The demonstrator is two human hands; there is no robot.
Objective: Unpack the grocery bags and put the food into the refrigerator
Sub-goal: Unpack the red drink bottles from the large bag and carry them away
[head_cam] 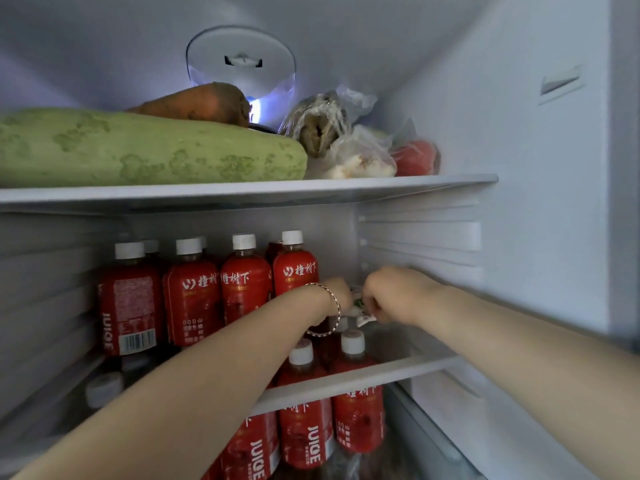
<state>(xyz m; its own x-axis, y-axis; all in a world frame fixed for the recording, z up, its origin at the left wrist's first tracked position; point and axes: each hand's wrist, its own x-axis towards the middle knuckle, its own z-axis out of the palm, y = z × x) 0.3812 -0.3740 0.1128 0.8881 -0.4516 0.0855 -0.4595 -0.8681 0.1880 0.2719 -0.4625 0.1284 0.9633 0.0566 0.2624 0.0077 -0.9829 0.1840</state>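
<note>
Both my arms reach into the open refrigerator, onto the middle shelf (398, 370). My right hand (394, 294) has its fingers curled around a small white and green packet (362, 311) at the right end of that shelf. My left hand (337, 289), with a bracelet on its wrist, is beside the same packet, and its fingers are hidden behind the wrist. Several red juice bottles (246, 282) with white caps stand left of the hands.
The top shelf (242, 190) holds a large green squash (138, 150), a carrot (197, 103), bagged food (346, 147) and a tomato (415, 157). More red juice bottles (306, 427) stand on the shelf below. The refrigerator's right wall (519, 168) is close to my right arm.
</note>
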